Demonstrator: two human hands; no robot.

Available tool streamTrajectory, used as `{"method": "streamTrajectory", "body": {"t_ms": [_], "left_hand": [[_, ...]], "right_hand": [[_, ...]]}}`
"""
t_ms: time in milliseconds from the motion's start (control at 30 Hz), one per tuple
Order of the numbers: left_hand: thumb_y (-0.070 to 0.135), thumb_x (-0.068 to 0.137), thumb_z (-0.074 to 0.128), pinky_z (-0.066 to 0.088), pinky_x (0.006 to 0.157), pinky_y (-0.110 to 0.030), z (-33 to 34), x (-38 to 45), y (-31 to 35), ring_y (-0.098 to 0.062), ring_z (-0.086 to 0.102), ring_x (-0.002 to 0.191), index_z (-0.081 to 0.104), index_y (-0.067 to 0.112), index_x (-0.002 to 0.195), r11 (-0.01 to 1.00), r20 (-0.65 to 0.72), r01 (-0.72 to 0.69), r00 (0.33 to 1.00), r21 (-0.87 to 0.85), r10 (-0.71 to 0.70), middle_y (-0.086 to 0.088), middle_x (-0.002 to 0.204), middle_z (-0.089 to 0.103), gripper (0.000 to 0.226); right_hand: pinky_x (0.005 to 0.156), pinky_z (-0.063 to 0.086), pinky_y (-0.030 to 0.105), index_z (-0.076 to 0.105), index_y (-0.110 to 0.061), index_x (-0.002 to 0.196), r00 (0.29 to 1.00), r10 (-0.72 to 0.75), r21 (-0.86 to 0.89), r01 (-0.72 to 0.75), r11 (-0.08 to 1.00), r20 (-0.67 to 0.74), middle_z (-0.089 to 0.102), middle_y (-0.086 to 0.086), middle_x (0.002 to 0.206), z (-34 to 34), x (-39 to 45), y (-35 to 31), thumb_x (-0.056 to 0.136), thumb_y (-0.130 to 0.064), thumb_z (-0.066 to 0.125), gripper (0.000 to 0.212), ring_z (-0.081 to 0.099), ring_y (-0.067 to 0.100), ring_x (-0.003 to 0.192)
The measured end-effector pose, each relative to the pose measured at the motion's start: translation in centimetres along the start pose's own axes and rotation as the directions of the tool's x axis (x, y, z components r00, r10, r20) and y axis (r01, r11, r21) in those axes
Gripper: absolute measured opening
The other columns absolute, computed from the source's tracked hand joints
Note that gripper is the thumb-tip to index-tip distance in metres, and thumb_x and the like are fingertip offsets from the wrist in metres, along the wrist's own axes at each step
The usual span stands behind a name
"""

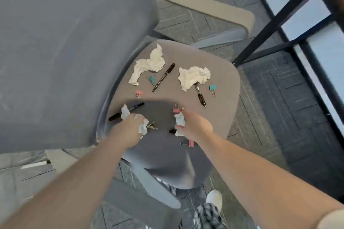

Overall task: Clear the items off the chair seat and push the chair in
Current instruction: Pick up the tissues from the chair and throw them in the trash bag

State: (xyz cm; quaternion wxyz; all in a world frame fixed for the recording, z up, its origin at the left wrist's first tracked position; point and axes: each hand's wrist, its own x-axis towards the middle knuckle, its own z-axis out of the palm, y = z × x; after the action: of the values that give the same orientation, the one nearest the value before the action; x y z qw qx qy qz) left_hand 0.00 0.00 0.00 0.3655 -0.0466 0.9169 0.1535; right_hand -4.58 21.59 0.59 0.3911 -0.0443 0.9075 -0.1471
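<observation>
The grey chair seat (219, 117) is littered with small items. My left hand (128, 128) is closed on a crumpled white tissue (143, 126), lying over a black marker (116, 115) and beside a binder clip (151, 126). My right hand (195, 126) grips another crumpled tissue (180, 121) next to a pink binder clip (176, 110). Farther back lie two larger crumpled tissues (149, 65) (193, 77), a black pen (163, 77), a second pen (201, 96), teal clips (152, 79) (213, 88) and a pink clip (138, 93). Another pink clip (190, 143) sits under my right wrist.
The chair's tall grey backrest (65, 52) fills the left. Its armrests (204, 3) (61, 160) flank the seat. Black desk legs (270, 33) stand at the right on the grey carpet. My shoe (215, 199) shows below the seat.
</observation>
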Motion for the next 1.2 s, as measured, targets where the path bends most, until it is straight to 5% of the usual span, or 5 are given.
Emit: {"method": "streamTrajectory", "body": {"t_ms": [167,300,567,900,1200], "left_hand": [[-0.003,0.074,0.055,0.049,0.082,-0.040,1.7,1.5,-0.8,-0.027,0.053,0.102,0.049,0.011,0.118,0.987,-0.023,-0.080,0.996,0.140,0.084,-0.003,0.116,0.048,0.046],[-0.003,0.079,0.057,0.050,0.077,-0.039,2.0,2.1,-0.8,-0.030,0.052,0.108,0.026,0.018,0.143,0.975,-0.031,0.021,0.999,0.220,-0.014,-0.007,0.122,0.046,0.074],[0.020,0.088,0.046,0.040,0.073,-0.036,-1.6,1.8,0.0,-0.029,0.052,0.105,0.056,0.012,0.106,0.954,-0.199,0.057,0.980,0.294,0.003,-0.006,0.108,0.061,0.022],[0.013,0.091,0.042,0.041,0.069,-0.041,-7.2,6.8,1.6,-0.041,0.056,0.101,0.038,0.012,0.133,0.990,-0.369,0.103,0.920,-0.096,-0.131,-0.016,0.134,0.037,0.042],[0.021,0.090,0.052,0.049,0.080,-0.042,-9.1,14.1,0.6,-0.039,0.060,0.098,0.018,0.032,0.146,0.983,-0.345,0.126,0.924,-0.136,-0.166,-0.013,0.141,0.030,0.066]], "right_hand": [[0.072,0.042,0.034,0.037,-0.029,0.134,0.998,0.035,0.037,-0.033,0.999,-0.052,0.056,0.003,0.123,1.3,0.9,-0.9,0.088,-0.030,0.061,0.052,0.057,0.031,0.110],[0.071,0.044,0.036,0.038,-0.027,0.130,0.994,0.053,0.040,-0.049,0.998,-0.099,0.056,0.008,0.119,2.3,2.0,-1.5,0.084,-0.015,0.056,0.051,0.054,0.034,0.107],[0.074,0.039,0.036,0.048,-0.018,0.116,0.979,0.014,0.044,-0.005,0.999,-0.205,0.056,0.006,0.115,0.4,2.2,-2.2,0.085,-0.001,0.043,0.036,0.052,0.034,0.107],[0.071,0.040,0.040,0.049,-0.004,0.115,0.906,0.156,0.220,-0.072,0.973,-0.394,0.043,0.017,0.129,-5.8,6.2,-2.8,0.088,0.000,0.041,0.029,0.057,0.043,0.100],[0.074,0.040,0.037,0.044,-0.012,0.128,0.864,0.281,0.281,-0.172,0.944,-0.417,0.036,0.013,0.137,-7.5,11.4,-2.3,0.091,-0.015,0.044,0.037,0.058,0.042,0.104]]}}
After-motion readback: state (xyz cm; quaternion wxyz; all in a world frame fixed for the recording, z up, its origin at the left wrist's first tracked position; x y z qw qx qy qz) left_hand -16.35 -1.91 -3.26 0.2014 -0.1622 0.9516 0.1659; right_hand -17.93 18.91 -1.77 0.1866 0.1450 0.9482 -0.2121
